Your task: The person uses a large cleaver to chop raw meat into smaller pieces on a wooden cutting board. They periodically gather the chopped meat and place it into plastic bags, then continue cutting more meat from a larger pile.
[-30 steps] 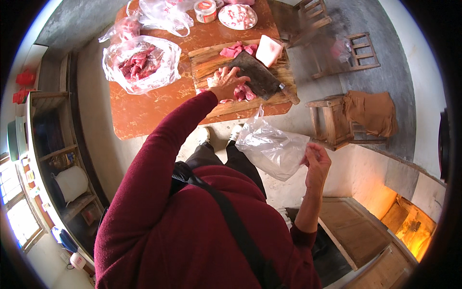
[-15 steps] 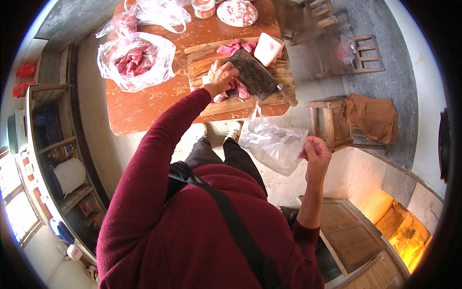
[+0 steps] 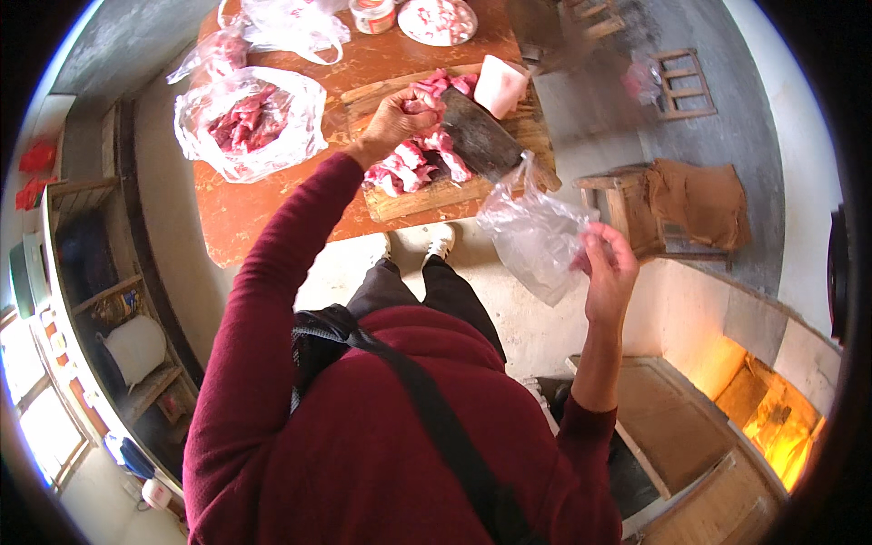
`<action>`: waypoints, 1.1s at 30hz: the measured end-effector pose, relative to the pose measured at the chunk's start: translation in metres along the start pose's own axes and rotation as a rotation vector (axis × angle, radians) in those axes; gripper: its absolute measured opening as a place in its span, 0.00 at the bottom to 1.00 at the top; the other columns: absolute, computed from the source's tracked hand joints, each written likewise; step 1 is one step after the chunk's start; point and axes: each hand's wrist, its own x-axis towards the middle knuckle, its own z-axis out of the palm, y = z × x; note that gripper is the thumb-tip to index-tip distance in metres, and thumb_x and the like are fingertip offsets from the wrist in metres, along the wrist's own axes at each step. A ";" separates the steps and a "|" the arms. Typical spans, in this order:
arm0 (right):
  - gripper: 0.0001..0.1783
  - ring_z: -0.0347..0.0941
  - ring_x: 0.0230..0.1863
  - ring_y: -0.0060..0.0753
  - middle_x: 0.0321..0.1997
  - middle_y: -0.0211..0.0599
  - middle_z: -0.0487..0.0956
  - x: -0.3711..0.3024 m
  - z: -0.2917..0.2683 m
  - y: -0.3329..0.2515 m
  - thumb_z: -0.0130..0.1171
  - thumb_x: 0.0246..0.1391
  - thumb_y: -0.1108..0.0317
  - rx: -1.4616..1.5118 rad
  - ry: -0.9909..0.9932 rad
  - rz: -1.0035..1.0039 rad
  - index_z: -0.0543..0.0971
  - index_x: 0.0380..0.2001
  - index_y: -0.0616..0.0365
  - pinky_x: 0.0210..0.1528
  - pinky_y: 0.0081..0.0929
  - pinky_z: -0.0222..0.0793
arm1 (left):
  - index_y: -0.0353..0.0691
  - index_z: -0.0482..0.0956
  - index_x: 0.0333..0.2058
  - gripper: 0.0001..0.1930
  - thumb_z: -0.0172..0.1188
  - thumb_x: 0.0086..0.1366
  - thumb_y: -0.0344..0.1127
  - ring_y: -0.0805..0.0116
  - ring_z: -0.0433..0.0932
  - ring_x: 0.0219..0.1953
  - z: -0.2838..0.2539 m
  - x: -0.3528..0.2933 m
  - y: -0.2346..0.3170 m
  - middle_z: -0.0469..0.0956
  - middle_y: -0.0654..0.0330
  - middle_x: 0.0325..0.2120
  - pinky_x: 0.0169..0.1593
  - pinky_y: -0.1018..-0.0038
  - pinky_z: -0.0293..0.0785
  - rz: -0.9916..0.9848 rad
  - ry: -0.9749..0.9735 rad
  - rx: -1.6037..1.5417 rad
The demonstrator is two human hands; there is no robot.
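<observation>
At twelve o'clock, the left hand's (image 3: 416, 113) fingers curl above meat (image 3: 409, 171) on a board (image 3: 427, 202); I can't tell their grip. Near three, the right hand (image 3: 609, 259) pinches a bag (image 3: 538, 238) whose loose top could snag the cleaver (image 3: 481, 136).

You are finding nothing clearly readable: beyond the brown rectangular wooden chopping board (image 3: 436, 197), a small round pale plastic tub (image 3: 372, 13) is carrying a red-and-white label (image 3: 374, 21), its print appearing too small to read.
</observation>
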 end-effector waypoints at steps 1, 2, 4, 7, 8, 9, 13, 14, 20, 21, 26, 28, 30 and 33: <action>0.09 0.67 0.25 0.17 0.32 0.32 0.75 0.000 0.005 -0.005 0.51 0.55 0.76 -0.023 -0.015 -0.024 0.75 0.39 0.61 0.27 0.18 0.67 | 0.37 0.74 0.33 0.07 0.60 0.55 0.22 0.77 0.74 0.26 0.013 -0.007 0.013 0.76 0.63 0.27 0.28 0.81 0.71 -0.043 -0.073 -0.041; 0.09 0.67 0.26 0.17 0.33 0.32 0.76 0.001 0.009 -0.008 0.50 0.55 0.77 -0.041 -0.036 -0.050 0.75 0.40 0.61 0.27 0.17 0.67 | 0.37 0.74 0.35 0.08 0.60 0.56 0.24 0.75 0.75 0.27 0.024 -0.015 0.027 0.77 0.61 0.27 0.29 0.80 0.73 -0.083 -0.143 -0.076; 0.10 0.66 0.25 0.14 0.34 0.32 0.77 0.000 0.016 -0.011 0.50 0.54 0.79 -0.041 -0.061 -0.093 0.75 0.40 0.62 0.26 0.16 0.65 | 0.38 0.73 0.37 0.08 0.59 0.57 0.26 0.68 0.78 0.31 0.050 -0.029 0.054 0.77 0.57 0.34 0.37 0.73 0.78 -0.073 -0.409 -0.089; 0.11 0.65 0.22 0.13 0.32 0.31 0.77 -0.004 0.034 -0.017 0.50 0.54 0.80 -0.029 -0.083 -0.137 0.76 0.40 0.64 0.24 0.14 0.64 | 0.38 0.73 0.36 0.08 0.58 0.57 0.24 0.69 0.78 0.33 0.080 -0.046 0.064 0.77 0.58 0.36 0.36 0.73 0.78 -0.166 -0.443 -0.337; 0.12 0.65 0.22 0.13 0.32 0.31 0.77 -0.006 0.039 -0.019 0.49 0.53 0.80 -0.027 -0.101 -0.132 0.76 0.41 0.64 0.24 0.14 0.64 | 0.38 0.72 0.36 0.08 0.58 0.57 0.23 0.69 0.77 0.34 0.083 -0.051 0.065 0.77 0.58 0.37 0.36 0.73 0.79 -0.196 -0.479 -0.437; 0.13 0.65 0.22 0.13 0.32 0.31 0.77 -0.008 0.045 -0.020 0.49 0.53 0.81 -0.027 -0.114 -0.125 0.76 0.42 0.64 0.24 0.13 0.63 | 0.38 0.72 0.36 0.08 0.57 0.57 0.22 0.69 0.77 0.35 0.088 -0.057 0.063 0.76 0.58 0.38 0.37 0.72 0.79 -0.178 -0.440 -0.480; 0.14 0.64 0.21 0.11 0.31 0.29 0.76 -0.017 0.083 -0.032 0.50 0.53 0.81 0.111 -0.160 -0.007 0.76 0.44 0.64 0.21 0.11 0.60 | 0.38 0.72 0.36 0.09 0.55 0.57 0.20 0.70 0.77 0.37 0.077 -0.083 0.073 0.75 0.58 0.39 0.40 0.72 0.77 -0.148 -0.444 -0.546; 0.14 0.65 0.22 0.11 0.32 0.29 0.76 -0.018 0.094 -0.030 0.51 0.53 0.80 0.115 -0.163 -0.028 0.76 0.44 0.64 0.21 0.11 0.61 | 0.38 0.72 0.36 0.09 0.55 0.57 0.20 0.70 0.76 0.38 0.070 -0.089 0.077 0.75 0.58 0.40 0.41 0.73 0.77 -0.129 -0.440 -0.555; 0.09 0.72 0.29 0.14 0.31 0.27 0.77 -0.015 0.162 -0.021 0.56 0.53 0.76 0.030 -0.327 -0.107 0.76 0.38 0.63 0.33 0.12 0.69 | 0.41 0.67 0.40 0.11 0.53 0.59 0.25 0.66 0.75 0.42 0.007 -0.132 0.116 0.72 0.57 0.44 0.42 0.71 0.75 0.056 -0.320 -0.390; 0.09 0.72 0.31 0.15 0.32 0.26 0.77 -0.018 0.176 -0.023 0.55 0.52 0.77 0.070 -0.380 -0.048 0.75 0.38 0.62 0.33 0.13 0.69 | 0.41 0.66 0.41 0.11 0.53 0.59 0.25 0.65 0.75 0.41 -0.006 -0.140 0.122 0.72 0.56 0.43 0.42 0.71 0.75 0.094 -0.319 -0.409; 0.15 0.73 0.39 0.21 0.40 0.32 0.74 -0.044 0.254 -0.042 0.45 0.49 0.87 0.183 -0.573 -0.163 0.73 0.39 0.61 0.39 0.16 0.70 | 0.41 0.63 0.38 0.07 0.50 0.62 0.28 0.49 0.79 0.37 -0.065 -0.195 0.165 0.75 0.50 0.36 0.39 0.65 0.78 0.203 -0.113 -0.327; 0.19 0.74 0.40 0.23 0.40 0.32 0.74 -0.044 0.276 -0.032 0.43 0.47 0.88 0.191 -0.638 -0.249 0.73 0.41 0.60 0.39 0.17 0.71 | 0.41 0.64 0.32 0.05 0.51 0.64 0.31 0.56 0.78 0.32 -0.070 -0.215 0.182 0.74 0.56 0.29 0.42 0.63 0.75 0.279 -0.014 -0.327; 0.21 0.74 0.40 0.23 0.40 0.32 0.75 -0.044 0.295 -0.020 0.41 0.47 0.89 0.170 -0.666 -0.300 0.73 0.42 0.60 0.39 0.18 0.71 | 0.42 0.64 0.31 0.05 0.52 0.63 0.31 0.62 0.76 0.30 -0.088 -0.227 0.186 0.73 0.59 0.31 0.42 0.65 0.75 0.311 -0.005 -0.286; 0.23 0.74 0.38 0.22 0.39 0.32 0.76 -0.034 0.319 0.014 0.39 0.47 0.88 0.111 -0.704 -0.337 0.74 0.44 0.60 0.39 0.18 0.71 | 0.44 0.63 0.38 0.07 0.51 0.63 0.34 0.56 0.76 0.43 -0.129 -0.234 0.170 0.73 0.55 0.37 0.44 0.62 0.76 0.403 -0.069 -0.184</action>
